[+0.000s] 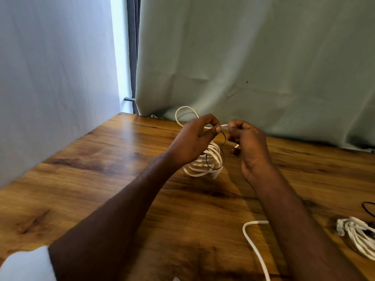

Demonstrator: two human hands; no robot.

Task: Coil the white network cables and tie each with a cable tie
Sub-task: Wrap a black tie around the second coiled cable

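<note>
**Springy coil, thin tie**

Above the tabletop (101, 169) near its far edge, the left hand (194, 142) pinches the coil (205, 163) at its top; the right hand (247, 145) pinches the cable's free end. Light, springy loops likely splay, so grip where the black tie (222, 145) crosses.

Support surface: wooden table (101, 179), brown grain with dark knots, glossy finish. A coiled white cable (205, 163) with a thin black tie looped round it is seen at centre; contact with the top cannot be confirmed. A loose white cable (253, 246) lies near the front edge. A second white bundle (357, 234) rests at the right edge, with a black tie (368, 207) just behind it.
</note>
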